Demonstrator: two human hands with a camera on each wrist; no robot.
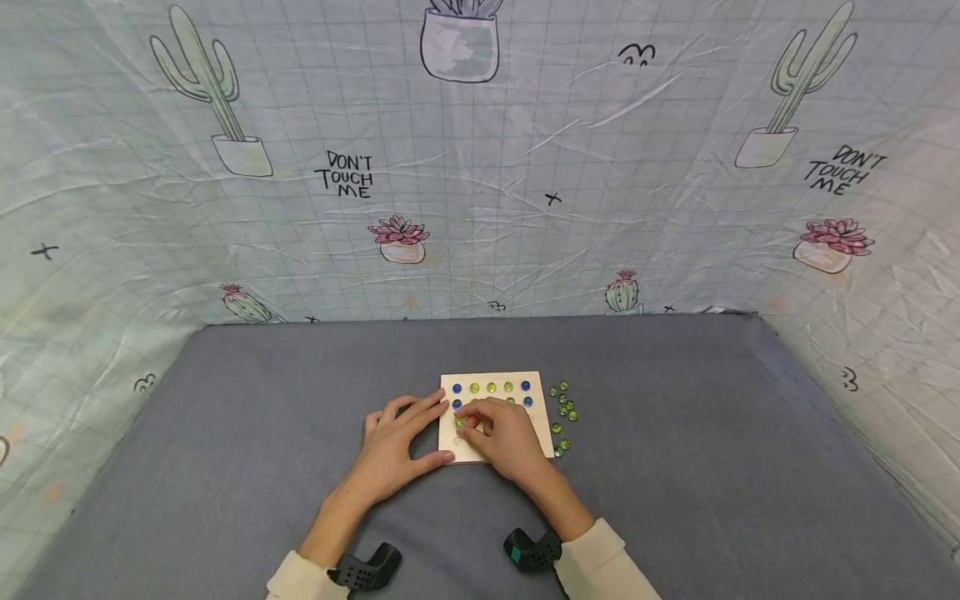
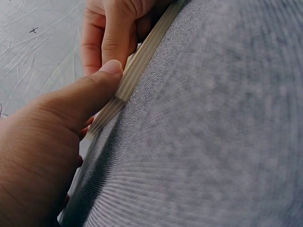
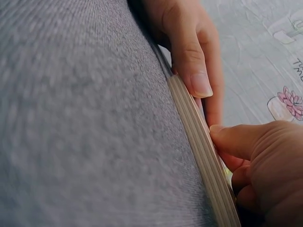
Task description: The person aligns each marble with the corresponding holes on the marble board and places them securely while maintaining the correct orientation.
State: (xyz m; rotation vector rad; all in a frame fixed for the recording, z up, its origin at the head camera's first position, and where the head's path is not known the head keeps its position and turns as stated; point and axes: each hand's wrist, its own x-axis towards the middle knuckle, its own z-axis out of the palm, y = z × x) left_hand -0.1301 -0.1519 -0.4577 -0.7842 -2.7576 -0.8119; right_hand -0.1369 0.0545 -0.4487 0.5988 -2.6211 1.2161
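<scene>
A pale wooden board (image 1: 447, 437) with rows of round hollows lies on the cloth. Glassy blue marbles (image 1: 457, 388) and green marbles (image 1: 491, 387) fill spots in its upper rows. My left hand (image 1: 392, 454) rests along the board's left side, fingers spread, with the thumb on the near left corner. Between thumb and fingertips, my right hand (image 1: 507, 442) pinches a green marble (image 1: 461, 422) at the left end of the third row. This hand hides much of the board's middle. Both wrist views show the layered board edge (image 3: 203, 146) beside the hands.
Several loose green marbles (image 1: 557, 427) lie to the right of the board. Grey cloth (image 1: 675, 467) covers the table. A printed cactus curtain (image 1: 480, 167) hangs behind and at both sides. Each wrist wears a black device (image 1: 367, 569).
</scene>
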